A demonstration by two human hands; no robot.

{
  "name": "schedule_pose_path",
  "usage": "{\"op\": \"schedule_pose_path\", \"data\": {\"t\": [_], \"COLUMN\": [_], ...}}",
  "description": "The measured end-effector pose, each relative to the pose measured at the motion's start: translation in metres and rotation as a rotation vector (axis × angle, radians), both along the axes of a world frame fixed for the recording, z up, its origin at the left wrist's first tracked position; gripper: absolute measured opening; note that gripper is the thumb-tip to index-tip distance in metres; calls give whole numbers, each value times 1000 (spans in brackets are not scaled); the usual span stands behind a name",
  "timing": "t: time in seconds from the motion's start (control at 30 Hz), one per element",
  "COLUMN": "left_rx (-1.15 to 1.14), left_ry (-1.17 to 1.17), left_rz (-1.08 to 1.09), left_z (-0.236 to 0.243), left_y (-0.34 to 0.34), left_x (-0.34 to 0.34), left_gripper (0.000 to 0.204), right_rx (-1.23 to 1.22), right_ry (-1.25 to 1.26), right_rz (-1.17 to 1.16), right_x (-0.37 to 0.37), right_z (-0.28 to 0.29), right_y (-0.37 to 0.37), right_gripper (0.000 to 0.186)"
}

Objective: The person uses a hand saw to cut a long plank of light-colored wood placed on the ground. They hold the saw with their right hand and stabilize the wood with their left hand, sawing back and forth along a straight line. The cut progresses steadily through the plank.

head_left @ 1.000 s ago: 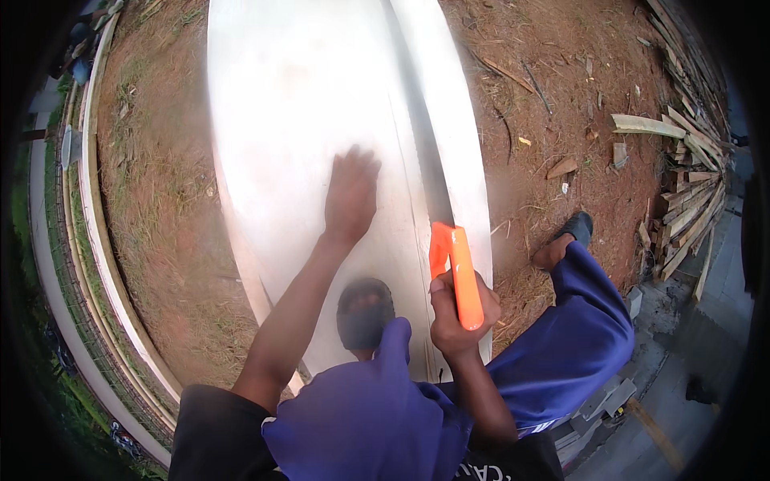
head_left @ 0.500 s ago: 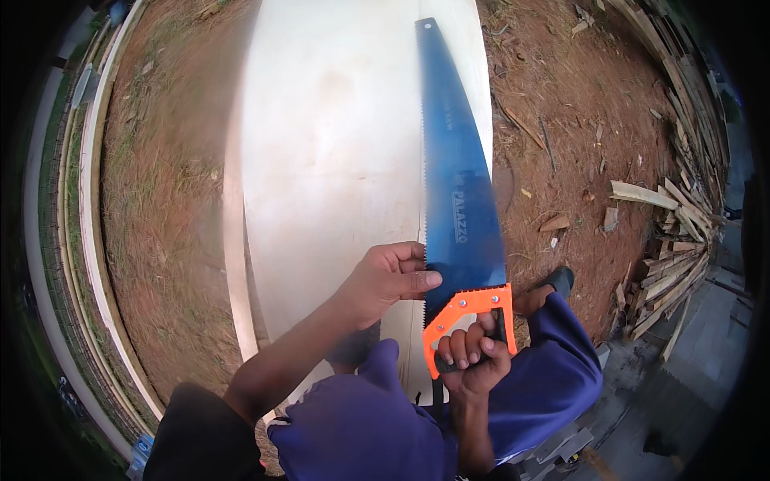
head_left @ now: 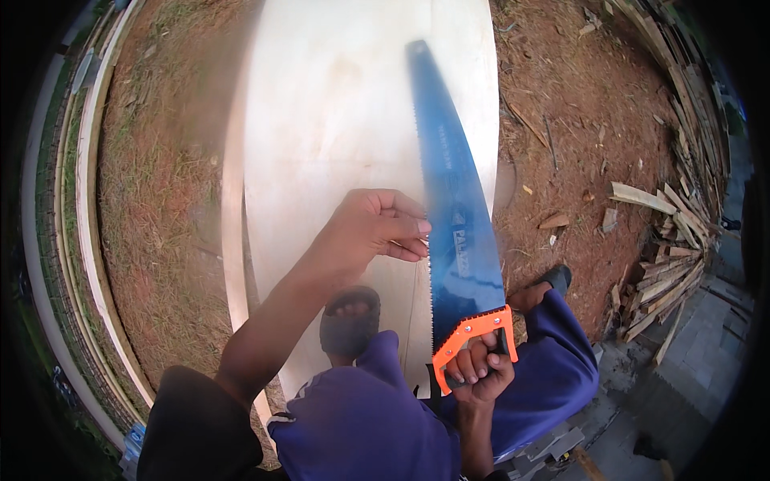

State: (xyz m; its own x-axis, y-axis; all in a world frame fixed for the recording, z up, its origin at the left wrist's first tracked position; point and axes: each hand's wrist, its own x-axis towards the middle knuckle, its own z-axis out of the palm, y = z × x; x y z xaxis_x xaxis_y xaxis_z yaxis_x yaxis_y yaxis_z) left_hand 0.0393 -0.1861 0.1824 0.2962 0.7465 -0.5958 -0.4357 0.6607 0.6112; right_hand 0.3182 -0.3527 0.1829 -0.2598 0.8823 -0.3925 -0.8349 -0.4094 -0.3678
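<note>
Blue, glossy metal forms the blade of the saw (head_left: 455, 192), tapering to a rounded tip, with fine teeth along its left edge. I see it broad face up above the right part of a smooth, pale wooden board (head_left: 321, 120). My right hand (head_left: 483, 370) wraps its orange-and-black handle (head_left: 475, 324); my left hand (head_left: 373, 228) curls narrowly beside the teeth, and I cannot tell whether it grips the edge. One dark sandal (head_left: 350, 327) stands on the board. Rough reddish soil (head_left: 569, 176) and splintery planks (head_left: 667, 292) lie to the right.

Is extending a blue, orange-handled saw (head_left: 457, 200) beyond the right fingers (head_left: 479, 358), is pointing its teeth (head_left: 425, 176) toward the left fingers (head_left: 405, 229).
</note>
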Motion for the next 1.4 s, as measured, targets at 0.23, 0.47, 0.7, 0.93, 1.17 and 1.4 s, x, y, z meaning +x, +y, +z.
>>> {"op": "schedule_pose_path", "data": {"t": [0.23, 0.47, 0.7, 0.93, 1.17, 1.4], "left_rx": [93, 151, 275, 289, 352, 296], "left_ry": [19, -27, 74, 153, 150, -46], "left_rz": [-27, 164, 181, 173, 378, 226], "left_z": [-1, 21, 35, 37, 23, 12], "left_y": [9, 3, -4, -10, -2, -4], "left_x": [-8, -2, 4, 10, 36, 24], "left_gripper": [14, 9, 9, 13, 47, 31], "right_rx": [-34, -203, -523, -695, -780, -735], "right_ry": [71, 103, -305, -309, 115, -69], "right_rz": [2, -18, -136, 130, 423, 652], "right_x": [10, 7, -16, -14, -17, -35], "right_z": [-3, 1, -6, -8, -12, 14], "right_y": [-10, -12, -4, 0, -12, -4], "right_gripper": [55, 36, 13, 17, 31, 41]}}
